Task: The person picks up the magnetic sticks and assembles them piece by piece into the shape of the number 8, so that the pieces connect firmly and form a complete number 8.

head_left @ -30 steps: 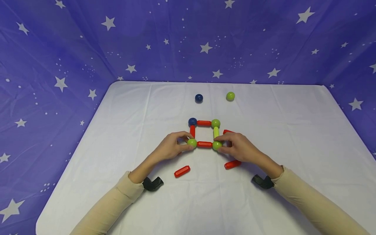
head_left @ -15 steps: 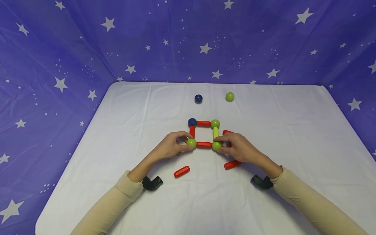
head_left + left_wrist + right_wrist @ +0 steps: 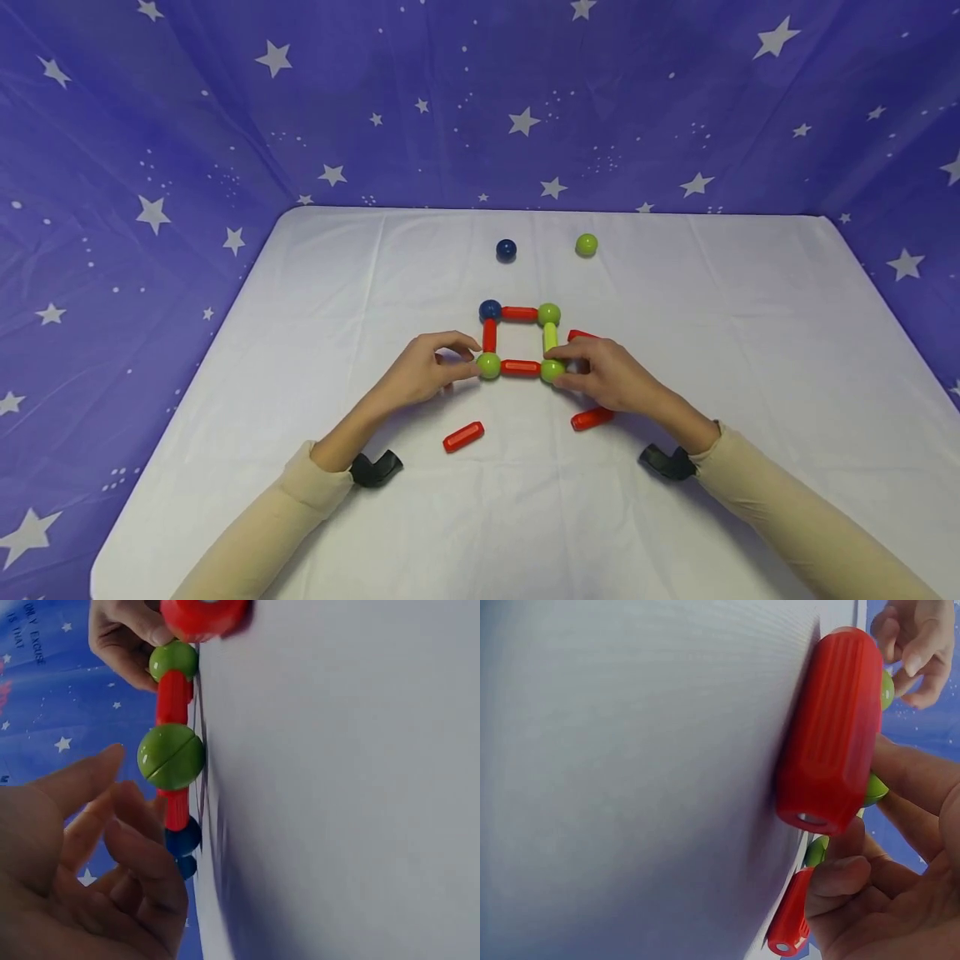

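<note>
Magnetic balls and rods form a flat square on the table. A blue ball (image 3: 491, 310) and a green ball (image 3: 549, 313) make its far corners. Three sides are red rods, such as the near rod (image 3: 521, 367); the right side is a yellow-green rod (image 3: 551, 335). My right hand (image 3: 611, 375) pinches the near-right green ball (image 3: 551, 370) between thumb and fingers. Beside the near-left green ball (image 3: 171, 756), my left hand (image 3: 429, 368) hovers with loosely bent fingers, and a gap shows between them and the ball in the left wrist view.
Loose red rods lie nearer the person: one at left (image 3: 463, 437), one below the right hand (image 3: 592, 418). Another red rod (image 3: 581, 335) is partly hidden behind that hand. A blue ball (image 3: 506, 249) and a green ball (image 3: 587, 244) sit farther back on the white-covered table (image 3: 337, 267).
My left hand has let go of the near-left green ball and drawn back slightly to the left. The right hand keeps its pinch; the square stays in place.
</note>
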`<state>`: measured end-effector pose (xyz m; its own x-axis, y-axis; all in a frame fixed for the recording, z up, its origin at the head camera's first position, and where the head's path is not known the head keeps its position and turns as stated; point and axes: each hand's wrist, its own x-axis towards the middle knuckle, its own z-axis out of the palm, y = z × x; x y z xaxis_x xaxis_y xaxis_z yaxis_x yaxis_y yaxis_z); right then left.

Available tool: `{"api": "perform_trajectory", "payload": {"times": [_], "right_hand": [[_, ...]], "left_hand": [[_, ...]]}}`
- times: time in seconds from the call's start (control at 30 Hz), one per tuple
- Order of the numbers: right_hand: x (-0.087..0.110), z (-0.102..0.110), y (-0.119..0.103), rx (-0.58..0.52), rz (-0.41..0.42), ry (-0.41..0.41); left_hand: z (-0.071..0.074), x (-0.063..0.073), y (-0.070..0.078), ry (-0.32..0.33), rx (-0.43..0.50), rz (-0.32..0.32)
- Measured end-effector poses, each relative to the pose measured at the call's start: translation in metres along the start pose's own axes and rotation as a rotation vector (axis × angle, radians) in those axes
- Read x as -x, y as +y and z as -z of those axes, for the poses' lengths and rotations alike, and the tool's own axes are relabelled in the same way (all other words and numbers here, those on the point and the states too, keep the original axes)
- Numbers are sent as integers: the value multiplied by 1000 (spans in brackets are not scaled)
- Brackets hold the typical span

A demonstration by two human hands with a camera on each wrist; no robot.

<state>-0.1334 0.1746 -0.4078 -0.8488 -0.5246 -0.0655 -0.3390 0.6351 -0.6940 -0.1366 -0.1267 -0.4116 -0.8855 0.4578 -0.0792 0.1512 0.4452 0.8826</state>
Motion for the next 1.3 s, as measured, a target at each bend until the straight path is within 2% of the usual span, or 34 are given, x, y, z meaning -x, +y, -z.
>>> {"api": "perform_trajectory", "payload": {"times": [0.13,0.33,0.53,0.7,0.83,1.1,1.3], "right_hand": [[0,1,0,6,0,-3],[-3,0,0,-7,18,-6],[-3,0,0,-9,5,-11],[-3,1,0,-7,7,-13],[-2,2,1,-4,3,-14],[-1,1,2,-4,-4,-15],[0,1,2,-7,-6,-15]], "left_hand": [[3,14,3,-28,-29,12],[7,41,4,-76,-132,12],[2,55,2,-115,-175,-11],[-2,59,3,-116,-180,-9],[-5,59,3,-153,-179,-17],[-10,57,-2,-199,-306,-74],[-11,56,-2,-196,-302,-73]]}}
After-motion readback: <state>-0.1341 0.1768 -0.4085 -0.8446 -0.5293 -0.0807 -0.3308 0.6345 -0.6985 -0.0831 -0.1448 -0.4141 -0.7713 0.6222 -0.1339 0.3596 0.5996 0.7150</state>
